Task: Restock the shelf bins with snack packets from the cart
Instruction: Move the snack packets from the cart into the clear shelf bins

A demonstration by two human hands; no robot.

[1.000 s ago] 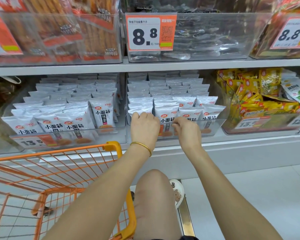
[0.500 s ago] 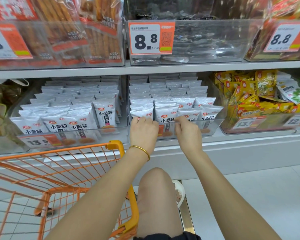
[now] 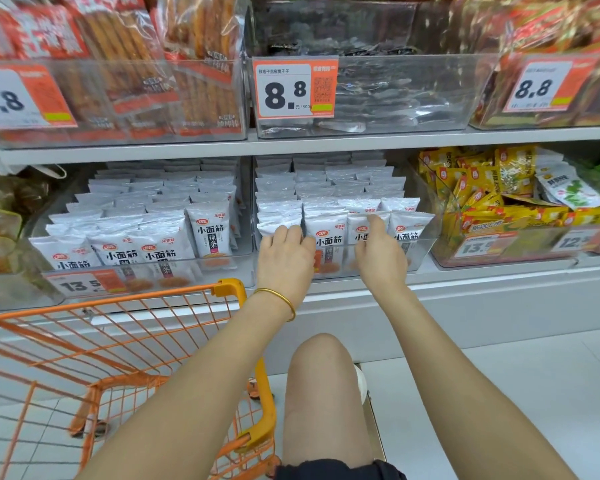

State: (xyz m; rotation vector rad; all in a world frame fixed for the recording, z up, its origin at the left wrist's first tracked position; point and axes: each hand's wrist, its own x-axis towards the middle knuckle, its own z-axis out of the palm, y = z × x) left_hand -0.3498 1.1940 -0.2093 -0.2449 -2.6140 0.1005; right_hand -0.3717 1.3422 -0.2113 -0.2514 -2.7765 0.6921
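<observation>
Likely step: squaring front row | left hand (image 3: 284, 252) fingers curled over white packets (image 3: 328, 237) in middle bin (image 3: 421, 258) | right hand (image 3: 380, 252) grip unclear | advice: press tops level, upright, labels forward.

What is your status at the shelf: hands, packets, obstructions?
Left hand, right hand on front-row white packets, middle bin; grip unclear. Orange cart left, not blocking.

head camera, single view: worn on the person's head, faces forward and down, close on shelf bin (image 3: 420, 258) of snack packets (image 3: 329, 237); cart (image 3: 118, 301) lower left.
</observation>
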